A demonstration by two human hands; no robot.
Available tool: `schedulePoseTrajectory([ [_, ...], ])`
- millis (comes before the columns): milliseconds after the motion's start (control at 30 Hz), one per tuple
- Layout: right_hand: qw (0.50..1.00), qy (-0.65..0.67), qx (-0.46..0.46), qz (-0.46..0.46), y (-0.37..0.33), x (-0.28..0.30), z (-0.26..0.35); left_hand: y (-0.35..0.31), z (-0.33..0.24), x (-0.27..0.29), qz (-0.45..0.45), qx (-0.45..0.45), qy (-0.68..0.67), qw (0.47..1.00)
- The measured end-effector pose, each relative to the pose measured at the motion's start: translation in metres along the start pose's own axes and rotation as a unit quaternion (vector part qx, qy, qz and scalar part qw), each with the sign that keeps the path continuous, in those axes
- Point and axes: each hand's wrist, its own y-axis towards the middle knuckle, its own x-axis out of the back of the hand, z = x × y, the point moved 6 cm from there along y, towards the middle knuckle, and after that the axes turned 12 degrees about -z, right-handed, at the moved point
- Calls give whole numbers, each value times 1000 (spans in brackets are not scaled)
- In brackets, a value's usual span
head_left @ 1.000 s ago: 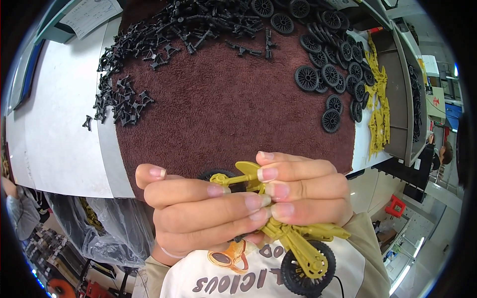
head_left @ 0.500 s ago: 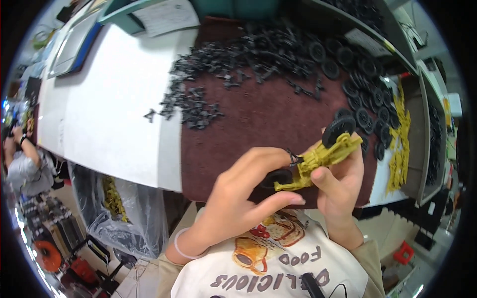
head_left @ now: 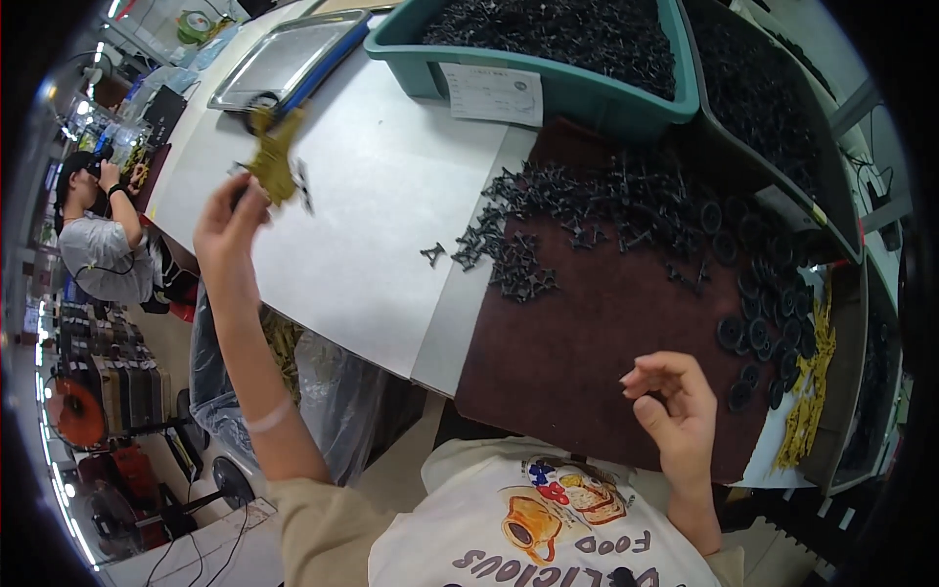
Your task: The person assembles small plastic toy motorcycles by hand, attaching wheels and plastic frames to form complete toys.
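My left hand [head_left: 231, 240] is stretched out over the far left of the white table. Pinched in its fingers is a yellow toy motorcycle [head_left: 276, 161] with black wheels and black handlebars, tilted on end. My right hand [head_left: 677, 416] hovers above the near edge of the brown mat [head_left: 597, 362]; its fingers are curled but apart from the thumb, with nothing seen between them. Small black plastic parts [head_left: 523, 264] lie heaped across the far side of the mat. Black toy wheels [head_left: 758, 333] are piled at its right, beside a row of yellow plastic parts [head_left: 810, 391].
A teal bin [head_left: 606, 115] full of black parts stands at the back, with a dark bin [head_left: 831, 230] to its right. A blue-edged tray [head_left: 293, 64] lies at the far left. Below the table sits a plastic-lined container [head_left: 328, 377]. Another person [head_left: 108, 245] works farther left.
My left hand has carried the toy motorcycle from in front of me to the far left. My right hand has let go of it. The view has shifted left.
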Motion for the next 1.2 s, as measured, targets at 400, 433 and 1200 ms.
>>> schedulePoseTrajectory([
  [400,992,-106,62,-10,-3,-29,8,291,171,62,-257,-37,251,933],
  [433,992,-105,64,-13,-3,-27,6,301,180,69,-279,3,313,908],
  [1200,969,-214,86,-91,12,-31,-7,265,46,108,-141,57,55,987],
])
